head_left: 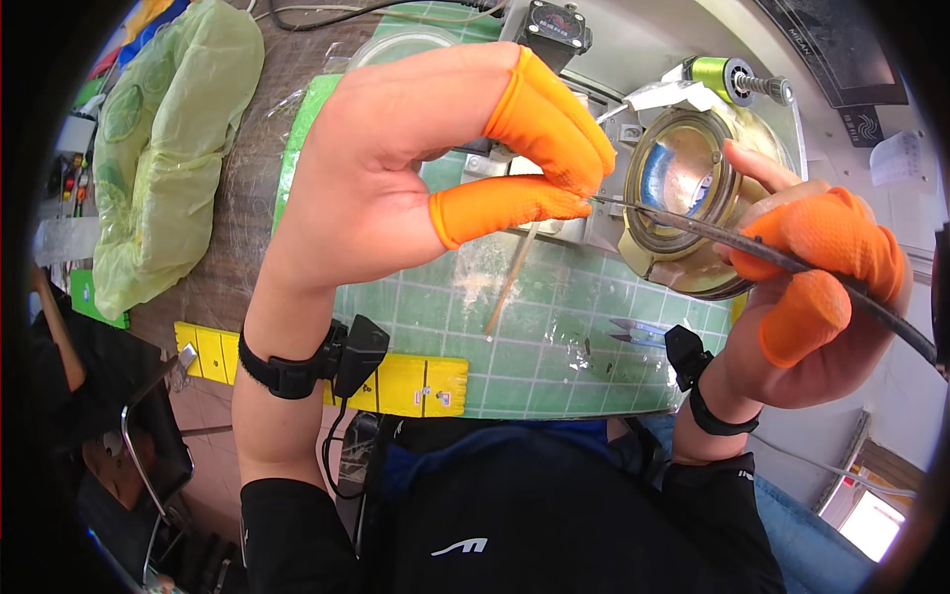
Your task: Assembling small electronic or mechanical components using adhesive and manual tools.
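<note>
A thin dark tapered rod [693, 226] runs from the right edge toward the middle of the head view. My left hand [376, 158], with orange finger cots on thumb and fingers, pinches at the rod's narrow tip. Whether some tiny part sits between those fingertips is too small to tell. Closed round the thicker length is my right hand [816, 252], also in orange finger cots, its index finger pointing up. Behind the rod stands a round yellowish translucent object [638, 238] with a ring-shaped rim. A thin brown stick [512, 277] lies on the green mat below my left fingers.
Snips [641, 333] lie on the green gridded cutting mat [554, 366]. A yellow strip [416, 384] borders the front edge. At the back are a black motor-like box [554, 28] and a bright green thread spool [711, 74]. A pale yellow covered bundle [173, 148] lies left.
</note>
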